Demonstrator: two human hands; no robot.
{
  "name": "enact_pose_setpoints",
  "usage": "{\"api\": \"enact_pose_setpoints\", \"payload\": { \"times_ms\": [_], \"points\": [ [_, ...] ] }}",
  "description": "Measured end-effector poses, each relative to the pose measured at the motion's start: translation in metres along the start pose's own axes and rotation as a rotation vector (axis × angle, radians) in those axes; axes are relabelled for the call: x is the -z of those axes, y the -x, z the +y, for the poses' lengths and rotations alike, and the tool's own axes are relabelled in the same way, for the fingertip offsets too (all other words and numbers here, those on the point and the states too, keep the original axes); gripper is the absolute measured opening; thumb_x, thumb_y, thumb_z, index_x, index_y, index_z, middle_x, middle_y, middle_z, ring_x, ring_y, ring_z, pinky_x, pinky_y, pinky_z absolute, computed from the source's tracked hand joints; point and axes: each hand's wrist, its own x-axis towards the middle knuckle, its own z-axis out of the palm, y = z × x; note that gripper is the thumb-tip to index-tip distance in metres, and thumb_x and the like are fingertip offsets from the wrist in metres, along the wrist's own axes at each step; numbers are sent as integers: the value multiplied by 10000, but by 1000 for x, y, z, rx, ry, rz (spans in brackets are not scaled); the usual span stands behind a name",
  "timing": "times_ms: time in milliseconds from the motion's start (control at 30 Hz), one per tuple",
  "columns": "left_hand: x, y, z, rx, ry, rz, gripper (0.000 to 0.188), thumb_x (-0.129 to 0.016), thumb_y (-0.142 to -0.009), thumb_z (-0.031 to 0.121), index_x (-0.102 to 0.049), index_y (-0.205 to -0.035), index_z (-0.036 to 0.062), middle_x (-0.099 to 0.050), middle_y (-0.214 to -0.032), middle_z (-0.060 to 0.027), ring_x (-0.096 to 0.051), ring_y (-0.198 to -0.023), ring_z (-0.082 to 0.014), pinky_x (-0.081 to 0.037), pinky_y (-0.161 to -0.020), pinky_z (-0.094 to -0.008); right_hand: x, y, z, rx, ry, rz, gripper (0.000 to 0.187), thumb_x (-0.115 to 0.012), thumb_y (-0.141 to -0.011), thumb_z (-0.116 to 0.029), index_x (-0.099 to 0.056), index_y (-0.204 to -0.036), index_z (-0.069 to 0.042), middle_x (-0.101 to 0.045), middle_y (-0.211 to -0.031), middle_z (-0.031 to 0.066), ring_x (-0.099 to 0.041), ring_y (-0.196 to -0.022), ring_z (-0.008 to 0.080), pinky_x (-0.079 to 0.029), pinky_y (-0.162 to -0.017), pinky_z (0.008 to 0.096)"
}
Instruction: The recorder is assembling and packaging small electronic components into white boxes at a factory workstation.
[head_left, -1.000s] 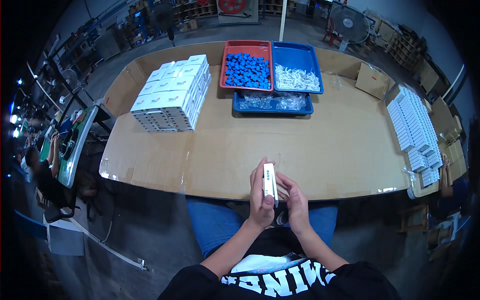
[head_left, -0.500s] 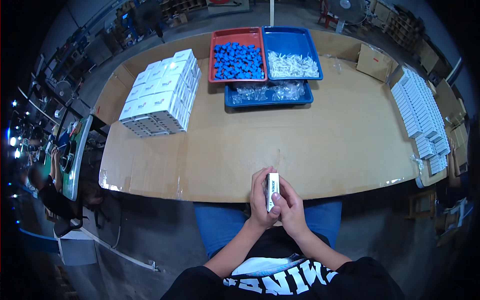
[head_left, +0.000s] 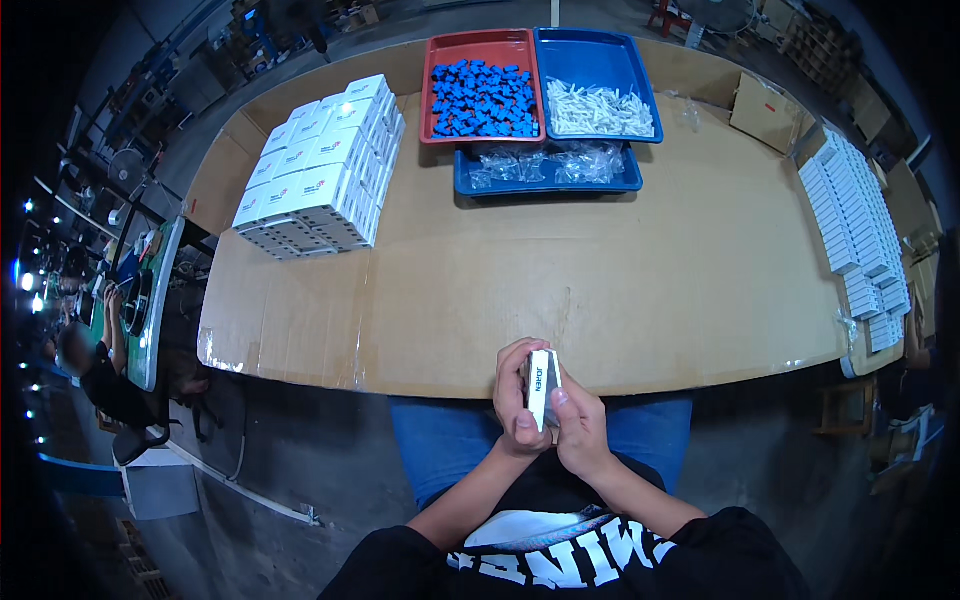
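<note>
Just off the table's near edge, I hold a small white box (head_left: 540, 392) with dark lettering upright between both palms. My left hand (head_left: 513, 398) wraps its left side, thumb near the lower end. My right hand (head_left: 582, 422) closes on the right side, its thumb resting against the face towards me. A dark grey strip shows beside the white edge on the right; I cannot tell whether it is an opening or a shaded side. Most of the box's lower part is hidden by my fingers.
Cardboard covers the table (head_left: 480, 290). At its back stand a red tray (head_left: 432, 85) of blue pieces, a blue tray (head_left: 592, 58) of white pieces and a lower blue tray (head_left: 550, 187) of clear bags. White boxes are stacked left (head_left: 315, 185) and right (head_left: 850, 215). Far left, another person (head_left: 112, 385) sits.
The small box has turned in my hands, and a dark grey strip now shows beside its white edge. My right thumb has shifted off the white edge. The view has tilted slightly.
</note>
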Motion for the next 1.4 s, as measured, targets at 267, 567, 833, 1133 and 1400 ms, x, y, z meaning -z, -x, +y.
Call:
{"api": "enact_pose_setpoints", "payload": {
  "times_ms": [267, 567, 833, 1133, 1400],
  "points": [
    [-1, -2, -1, 112, 99, -66, 1053, -443, -919, 748, -271, -1545, -81, -474, -1402, -235, -567, -1173, -300, -492, -968, -410, 8, -10, 1, -98, 1, -9, 543, -482, -1103, -256, -390, -1568, 8, -624, -1355, 177, -610, -1217, 217, -459, -1039, 318],
    [25, -14, -10, 689, 408, -208, 838, -239, -1063, 674, -185, -1650, 78, -552, -1418, -186, -575, -1280, -260, -486, -1064, -383, 46, -23, -6, -6, 518, -178, 714, -795, -863, -318, -538, -1474, -54, -522, -1428, 212, -598, -1240, 301, -535, -978, 397],
    [13, -11, 21, 1224, 776, -56, 622, -283, -1083, 626, -550, -1331, 123, -657, -1206, -76, -667, -1089, -215, -557, -936, -382, 56, -41, 7, 523, 704, -250, 774, -824, -722, -370, -602, -1406, -83, -548, -1428, 208, -559, -1311, 393, -372, -1134, 651],
    [4, -7, 28, 1268, 750, -110, 705, -254, -1061, 682, -509, -1405, 122, -641, -1245, -73, -667, -1116, -205, -570, -893, -357, 63, -39, 27, 741, 659, -184, 726, -815, -791, -453, -649, -1278, 58, -628, -1336, 275, -652, -1192, 439, -515, -1028, 535],
    [6, -3, 14, 1287, 844, -208, 790, -213, -1059, 685, -289, -1594, 109, -479, -1491, -132, -514, -1361, -256, -437, -1127, -408, 55, -32, 41, 480, 423, -49, 734, -701, -923, -517, -610, -1321, 94, -605, -1363, 287, -620, -1251, 416, -490, -1063, 455]
  ]
}}
